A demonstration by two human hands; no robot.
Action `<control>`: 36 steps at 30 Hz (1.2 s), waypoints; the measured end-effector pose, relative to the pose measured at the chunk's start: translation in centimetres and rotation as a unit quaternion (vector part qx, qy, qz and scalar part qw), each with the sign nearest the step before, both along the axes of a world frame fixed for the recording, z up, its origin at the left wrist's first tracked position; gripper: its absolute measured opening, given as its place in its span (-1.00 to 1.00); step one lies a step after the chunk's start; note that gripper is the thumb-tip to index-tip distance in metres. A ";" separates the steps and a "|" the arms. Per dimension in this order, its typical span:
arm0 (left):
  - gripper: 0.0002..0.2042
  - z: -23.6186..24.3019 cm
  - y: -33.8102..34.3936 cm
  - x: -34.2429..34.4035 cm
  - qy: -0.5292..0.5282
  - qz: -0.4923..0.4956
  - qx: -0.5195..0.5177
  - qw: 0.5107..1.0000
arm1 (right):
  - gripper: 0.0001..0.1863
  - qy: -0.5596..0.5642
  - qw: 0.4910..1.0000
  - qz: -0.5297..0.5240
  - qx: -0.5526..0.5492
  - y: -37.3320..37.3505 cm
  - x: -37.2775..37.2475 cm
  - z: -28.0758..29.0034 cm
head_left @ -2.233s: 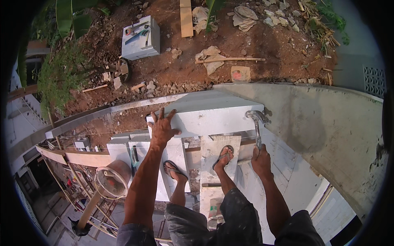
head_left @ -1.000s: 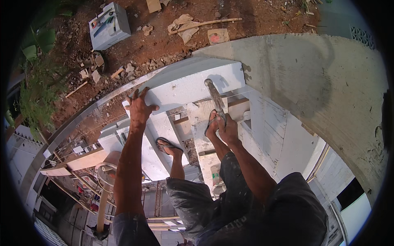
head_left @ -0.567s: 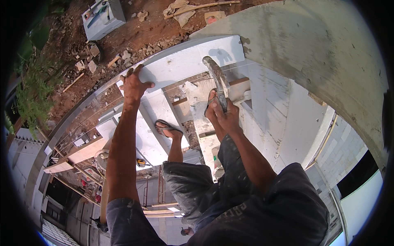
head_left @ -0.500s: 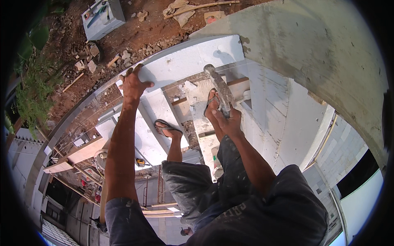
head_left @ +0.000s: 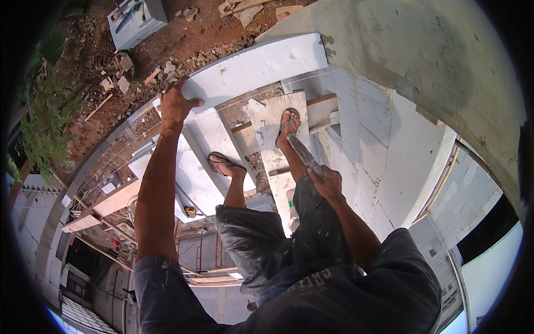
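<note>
A long white lightweight block (head_left: pixel 256 69) lies along the top of the curved wall ahead of me. My left hand (head_left: pixel 177 106) grips its left end, with the thumb on the near side and the fingers bent over the far edge. Lower down on the right, my right hand (head_left: pixel 327 182) is closed around the handle of a mortar-caked mallet (head_left: pixel 303 149). The mallet slants up and left in front of my right foot, apart from the block. Its head is hard to make out against the foot. A thin string (head_left: pixel 267 89) runs close along the block's near side.
My sandalled feet stand on a white panel (head_left: pixel 214 139) and a worn board (head_left: pixel 258 117), with gaps between. A yellow tape measure (head_left: pixel 192 211) lies by the left panel. Grey concrete (head_left: pixel 400 50) rises at right; rubble and a white block with tools (head_left: pixel 136 25) lie beyond.
My right hand has lowered the mallet toward me, away from the block. My left hand keeps its hold on the block's left end. The view has shifted slightly.
</note>
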State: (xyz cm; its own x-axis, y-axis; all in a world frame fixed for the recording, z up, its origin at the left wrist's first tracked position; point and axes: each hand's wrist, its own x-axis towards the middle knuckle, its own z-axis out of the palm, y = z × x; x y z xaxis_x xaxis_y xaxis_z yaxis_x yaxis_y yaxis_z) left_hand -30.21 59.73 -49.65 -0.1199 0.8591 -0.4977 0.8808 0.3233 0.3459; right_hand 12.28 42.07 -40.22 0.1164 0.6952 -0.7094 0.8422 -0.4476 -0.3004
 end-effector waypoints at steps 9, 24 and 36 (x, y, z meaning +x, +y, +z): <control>-0.19 0.9 0.6 0.3 -0.035 0.024 -0.013 0.999 | -0.52 -0.040 0.999 0.013 -0.015 -1.4 -0.1 -1.2; -0.32 0.9 1.8 -0.6 0.079 -0.062 -0.064 0.993 | -0.33 0.018 0.972 -0.065 -0.224 -8.2 -4.2 -2.9; -0.24 0.0 2.0 -0.9 0.061 -0.043 -0.060 0.995 | -0.27 0.018 0.967 -0.010 -0.253 -8.2 -5.8 -1.9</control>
State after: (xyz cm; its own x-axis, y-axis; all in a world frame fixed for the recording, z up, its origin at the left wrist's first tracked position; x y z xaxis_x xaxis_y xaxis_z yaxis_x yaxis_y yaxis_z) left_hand -31.06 61.69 -49.63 -0.1138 0.8040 -0.5836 0.9399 0.2775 0.1990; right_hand 6.52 33.82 -42.12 0.0943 0.2567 -0.9619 0.8249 -0.5611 -0.0689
